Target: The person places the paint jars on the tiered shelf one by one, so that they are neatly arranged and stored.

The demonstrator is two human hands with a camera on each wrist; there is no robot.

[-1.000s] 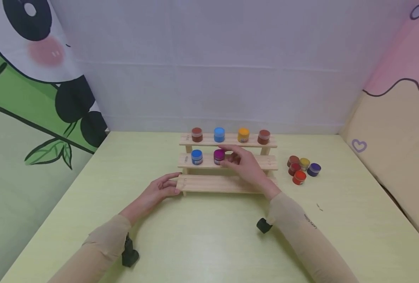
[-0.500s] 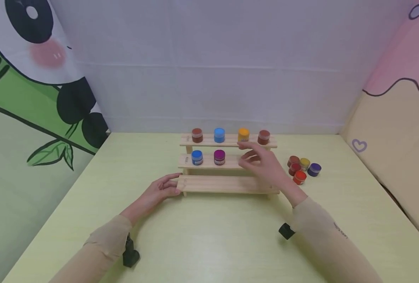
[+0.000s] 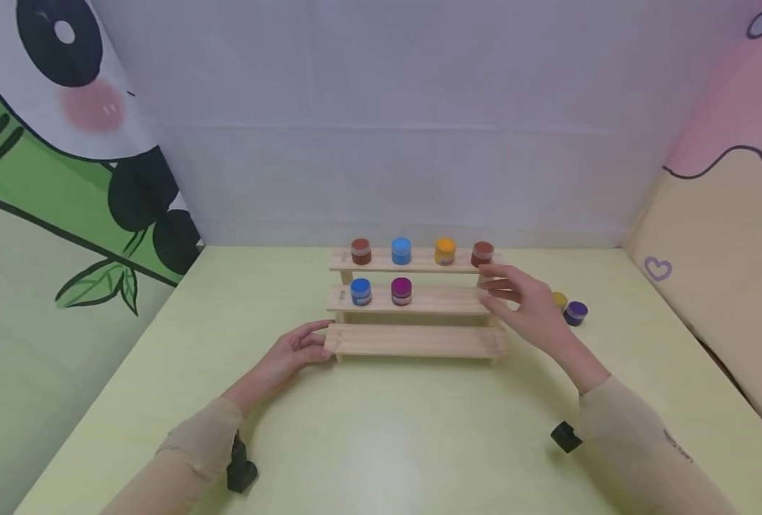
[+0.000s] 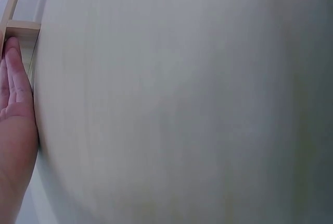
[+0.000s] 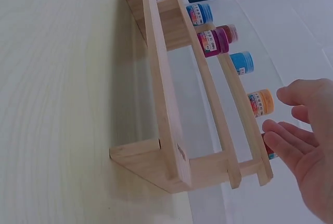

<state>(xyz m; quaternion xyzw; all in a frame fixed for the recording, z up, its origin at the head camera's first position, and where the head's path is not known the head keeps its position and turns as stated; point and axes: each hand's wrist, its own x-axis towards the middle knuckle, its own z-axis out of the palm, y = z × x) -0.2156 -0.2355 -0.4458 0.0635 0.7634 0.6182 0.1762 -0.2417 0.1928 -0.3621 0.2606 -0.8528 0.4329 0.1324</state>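
Note:
A three-step wooden rack stands on the table. My left hand holds the left end of its lowest step, thumb at the front and fingers behind. In the left wrist view, those fingers reach along the wood. My right hand, with nothing between thumb and fingers, hovers at the rack's right end. On the middle step sit a blue paint jar and a purple paint jar. The top step bears a brown jar, a light blue jar, an orange jar and a reddish-brown jar.
Right of the rack, a yellow jar and a dark purple jar show on the table; my right hand covers the jars beside them. A pale cloth wall rises behind the rack, with printed panels at both sides.
My right hand has let go of the purple jar on the middle step and moved right, past the rack's end, now covering several loose jars. My left hand stays on the rack.

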